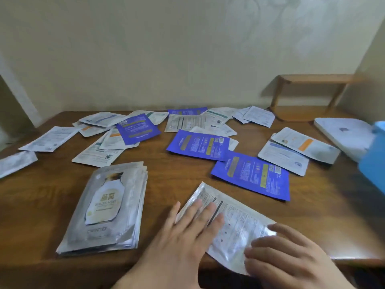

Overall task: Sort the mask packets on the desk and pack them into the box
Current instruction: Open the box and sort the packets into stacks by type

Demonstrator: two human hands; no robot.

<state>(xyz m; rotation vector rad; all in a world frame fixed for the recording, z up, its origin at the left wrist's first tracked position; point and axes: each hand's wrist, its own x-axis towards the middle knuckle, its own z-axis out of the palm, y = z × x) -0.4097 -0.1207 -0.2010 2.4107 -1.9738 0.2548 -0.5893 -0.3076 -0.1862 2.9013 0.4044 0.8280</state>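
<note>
A silver mask packet (pixel 235 224) lies printed side up near the desk's front edge. My left hand (pixel 187 228) rests flat on its left end with fingers spread. My right hand (pixel 285 255) curls over its right end, fingertips on the foil. To the left sits a neat stack of silver packets (pixel 108 207) with a white bottle picture on top. Blue packets (pixel 251 176) (pixel 198 144) (pixel 137 128) and several white ones lie scattered across the far half of the desk. A white box (pixel 345 136) sits at the right edge.
The wooden desk (pixel 166 174) meets a cream wall at the back. A small wooden shelf (pixel 312 94) stands at the back right corner. A blue object (pixel 375 161) cuts into view at the right edge, in front of the white box.
</note>
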